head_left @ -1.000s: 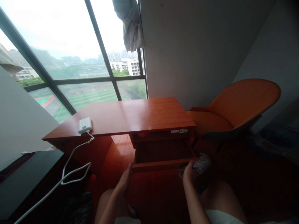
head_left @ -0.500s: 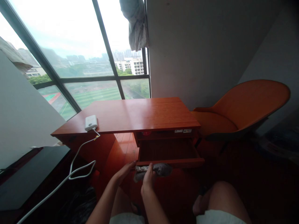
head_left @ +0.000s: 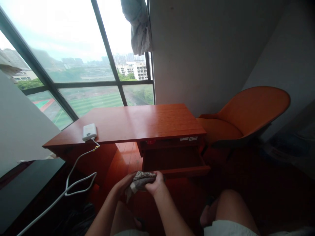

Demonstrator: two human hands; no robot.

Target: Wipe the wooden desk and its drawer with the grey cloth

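Note:
Both my hands meet just in front of the open drawer (head_left: 182, 170) of a red-brown wooden desk (head_left: 137, 123). My right hand (head_left: 155, 186) grips a crumpled grey patterned cloth (head_left: 140, 181) from the right. From the left, my left hand (head_left: 123, 185) closes its fingers on the same cloth. The cloth hangs a little below my left fingers. What the drawer holds is too dark to make out.
A white charger (head_left: 89, 131) lies on the desk's left part, its white cable (head_left: 73, 178) looping down to the floor. An orange chair (head_left: 246, 114) stands right of the desk. A large window (head_left: 73, 65) is behind, a dark table (head_left: 24, 186) at left. My bare knees are below.
My right hand brought the cloth from the drawer's right corner leftwards to the middle. My left hand left the drawer front and took hold of the cloth too.

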